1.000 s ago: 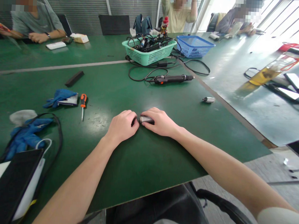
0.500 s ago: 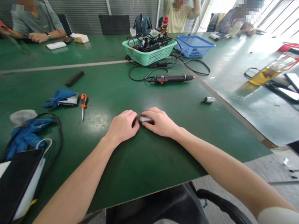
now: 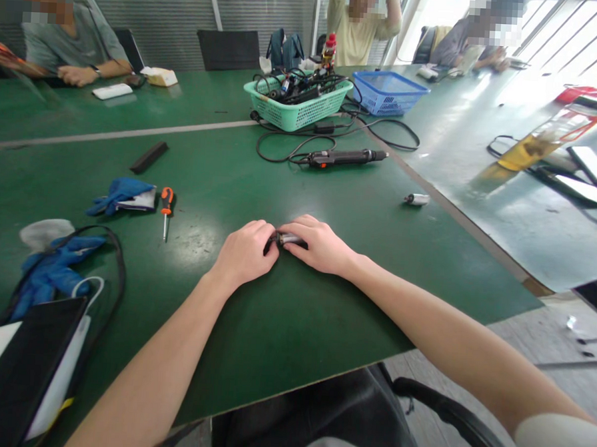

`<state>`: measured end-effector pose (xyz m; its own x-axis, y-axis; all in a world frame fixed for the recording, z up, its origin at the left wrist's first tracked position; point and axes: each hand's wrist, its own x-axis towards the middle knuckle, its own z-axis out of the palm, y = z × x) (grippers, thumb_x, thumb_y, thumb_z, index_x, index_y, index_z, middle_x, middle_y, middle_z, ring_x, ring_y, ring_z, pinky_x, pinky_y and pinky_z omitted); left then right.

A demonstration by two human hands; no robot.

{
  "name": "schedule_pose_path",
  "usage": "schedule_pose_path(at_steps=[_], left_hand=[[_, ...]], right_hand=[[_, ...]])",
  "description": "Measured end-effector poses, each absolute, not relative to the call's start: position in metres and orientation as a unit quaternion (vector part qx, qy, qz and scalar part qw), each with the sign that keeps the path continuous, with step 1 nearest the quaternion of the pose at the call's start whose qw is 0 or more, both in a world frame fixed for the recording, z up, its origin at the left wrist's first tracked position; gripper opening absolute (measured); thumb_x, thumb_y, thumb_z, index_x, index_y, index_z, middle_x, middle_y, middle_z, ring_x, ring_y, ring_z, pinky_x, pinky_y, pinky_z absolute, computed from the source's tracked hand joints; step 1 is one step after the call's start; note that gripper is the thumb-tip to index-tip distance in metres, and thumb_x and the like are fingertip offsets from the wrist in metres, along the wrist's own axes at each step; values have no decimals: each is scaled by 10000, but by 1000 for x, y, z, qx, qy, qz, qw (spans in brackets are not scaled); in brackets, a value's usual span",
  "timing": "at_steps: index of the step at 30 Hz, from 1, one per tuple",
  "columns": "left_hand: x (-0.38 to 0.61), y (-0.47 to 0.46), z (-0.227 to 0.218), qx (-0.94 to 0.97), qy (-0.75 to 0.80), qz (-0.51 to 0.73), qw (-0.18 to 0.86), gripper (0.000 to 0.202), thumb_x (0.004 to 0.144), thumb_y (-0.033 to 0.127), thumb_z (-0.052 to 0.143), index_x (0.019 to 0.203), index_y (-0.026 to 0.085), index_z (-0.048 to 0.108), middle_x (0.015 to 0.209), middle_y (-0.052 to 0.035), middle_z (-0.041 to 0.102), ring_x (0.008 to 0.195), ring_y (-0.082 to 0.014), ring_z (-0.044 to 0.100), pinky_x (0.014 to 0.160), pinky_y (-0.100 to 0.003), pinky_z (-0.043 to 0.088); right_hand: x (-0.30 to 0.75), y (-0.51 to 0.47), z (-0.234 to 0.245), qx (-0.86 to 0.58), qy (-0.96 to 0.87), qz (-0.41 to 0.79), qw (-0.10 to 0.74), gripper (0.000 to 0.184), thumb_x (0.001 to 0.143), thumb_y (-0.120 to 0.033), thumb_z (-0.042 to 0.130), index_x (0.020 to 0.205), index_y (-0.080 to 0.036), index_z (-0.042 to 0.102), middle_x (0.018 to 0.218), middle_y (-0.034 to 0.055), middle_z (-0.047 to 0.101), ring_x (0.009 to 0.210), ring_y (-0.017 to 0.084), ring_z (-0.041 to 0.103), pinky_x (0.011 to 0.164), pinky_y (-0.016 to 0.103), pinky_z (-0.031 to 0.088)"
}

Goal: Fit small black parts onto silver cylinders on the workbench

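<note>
My left hand (image 3: 244, 253) and my right hand (image 3: 317, 245) meet over the green table (image 3: 283, 329), their fingertips pinching a small dark metal cylinder (image 3: 290, 239) between them. Most of the cylinder is hidden by my fingers, and only a thin shiny strip shows. Both forearms rest toward the table's near edge. To the left of my left hand lies an orange-handled screwdriver (image 3: 166, 210).
Ahead lie a black electric screwdriver (image 3: 339, 157) with its cord and a small silver cylinder (image 3: 417, 200). Blue gloves (image 3: 120, 196), a black bar (image 3: 148, 157), a teal basket of cables (image 3: 297, 105) and a blue basket (image 3: 388, 93) are on the table. Co-workers sit beyond.
My fingers have closed further around the cylinder, so less of it shows. My hands have otherwise barely moved.
</note>
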<state>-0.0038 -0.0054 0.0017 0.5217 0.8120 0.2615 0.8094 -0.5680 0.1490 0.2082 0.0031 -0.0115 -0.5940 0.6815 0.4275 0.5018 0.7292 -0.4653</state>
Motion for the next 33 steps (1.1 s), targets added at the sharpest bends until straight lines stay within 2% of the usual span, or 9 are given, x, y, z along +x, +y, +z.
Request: schedule_pose_path(at_steps=[21, 27, 33], left_hand=[[-4, -5, -1, 872, 464, 155, -4, 99, 934, 240, 485, 873, 207, 555, 917, -54, 628, 876, -209, 592, 687, -325, 463], [-5, -4, -2, 871, 467, 154, 5, 84, 927, 259, 500, 941, 210, 567, 947, -59, 636, 929, -228, 603, 735, -342, 489], [-6, -4, -1, 871, 466, 154, 16, 122, 928, 288, 512, 990, 204, 575, 988, -67, 647, 945, -231, 604, 771, -354, 503]], right_hand=[[207, 1, -9, -317, -897, 117, 285, 297, 985, -225, 517, 1266, -184, 604, 1149, 121, 648, 1092, 262, 570, 997, 439, 501], [210, 1, -6, -288, -932, 52, 216, 350, 1011, -184, 420, 1315, -217, 591, 1213, 140, 590, 1111, 259, 549, 963, 436, 505], [236, 32, 6, -324, -938, -29, 123, 386, 962, -103, 460, 1311, -207, 587, 1268, 138, 611, 1164, 278, 552, 993, 429, 454]])
